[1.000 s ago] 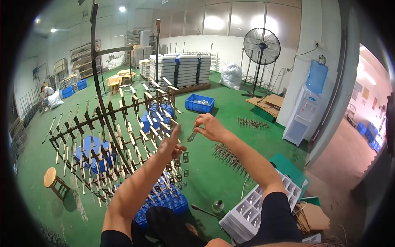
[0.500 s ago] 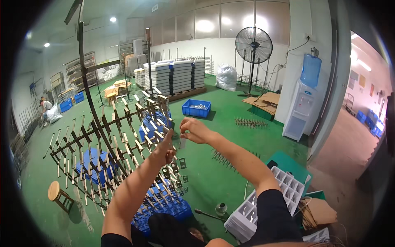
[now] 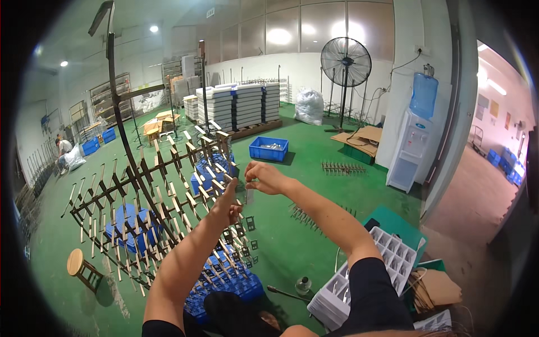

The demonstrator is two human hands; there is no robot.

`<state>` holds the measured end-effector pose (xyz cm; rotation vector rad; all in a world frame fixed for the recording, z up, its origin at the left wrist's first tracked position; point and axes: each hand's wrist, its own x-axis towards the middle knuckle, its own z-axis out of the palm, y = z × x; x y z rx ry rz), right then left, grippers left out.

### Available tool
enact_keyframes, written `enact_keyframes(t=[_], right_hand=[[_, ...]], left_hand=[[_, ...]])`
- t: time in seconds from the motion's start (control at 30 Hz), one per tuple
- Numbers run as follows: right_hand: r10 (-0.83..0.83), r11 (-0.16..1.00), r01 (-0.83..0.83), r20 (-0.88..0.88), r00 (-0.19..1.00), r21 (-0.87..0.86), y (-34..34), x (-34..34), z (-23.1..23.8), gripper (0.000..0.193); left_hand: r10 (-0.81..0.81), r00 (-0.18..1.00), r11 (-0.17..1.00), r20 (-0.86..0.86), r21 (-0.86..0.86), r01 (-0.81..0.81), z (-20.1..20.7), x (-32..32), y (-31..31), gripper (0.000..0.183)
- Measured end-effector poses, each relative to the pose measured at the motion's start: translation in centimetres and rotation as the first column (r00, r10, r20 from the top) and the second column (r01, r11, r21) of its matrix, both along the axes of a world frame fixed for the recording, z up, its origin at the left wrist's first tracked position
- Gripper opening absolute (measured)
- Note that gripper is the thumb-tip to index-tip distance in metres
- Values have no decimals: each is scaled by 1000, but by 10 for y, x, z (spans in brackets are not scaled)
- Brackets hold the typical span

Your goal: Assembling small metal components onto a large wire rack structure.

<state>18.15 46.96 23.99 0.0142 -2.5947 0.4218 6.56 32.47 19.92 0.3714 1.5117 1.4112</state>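
A tall dark metal rack (image 3: pixel 92 196) with rows of prongs, many carrying pale flat strips, stands in front of me on the left. My left hand (image 3: pixel 227 206) is at its right edge, fingers curled; what they close on is hidden. Just to the right, my right hand (image 3: pixel 267 178) pinches a small flat greyish piece (image 3: pixel 250 196) that hangs below its fingertips. The two hands are close together, with a narrow gap between them. Small dark frame-like pieces (image 3: pixel 250 223) hang on the rack's right side, below my left hand.
Blue crates (image 3: pixel 247 286) lie under and behind the rack; another blue crate (image 3: pixel 268 149) holds metal parts. Stacked white divided trays (image 3: pixel 331 306) stand at my right, near a bottle (image 3: pixel 303 285). A wooden stool (image 3: pixel 84 269), fan (image 3: pixel 346 63) and water dispenser (image 3: pixel 409 147) stand around.
The view has shifted very slightly. My hands hold nearly the same pose, and the greyish piece still hangs from my right fingertips.
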Motion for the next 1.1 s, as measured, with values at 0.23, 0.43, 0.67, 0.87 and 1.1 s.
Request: enact_keyframes(t=[0.23, 0.43, 0.67, 0.87, 1.1], right_hand=[[13, 1000, -13, -10, 1000, 10, -1, 1, 2, 17], [17, 1000, -17, -6, 1000, 7, 0, -2, 2, 16], [21, 1000, -21, -13, 1000, 6, -3, -4, 2, 16], [23, 1000, -22, -20, 1000, 17, -2, -8, 1, 16], [113, 988, -114, -12, 994, -106, 10, -13, 3, 14]], left_hand=[[21, 999, 999, -24, -35, -22, 4, 4, 0, 68], [-12, 1000, 1000, -24, -9, 12, 2, 2, -1, 74], [-2, 999, 1000, -32, 6, 2, 0, 1, 0, 76], [22, 1000, 1000, -4, 6, -22, -2, -2, 1, 71], [53, 998, 994, -39, 96, -49, -3, 3, 4, 67]])
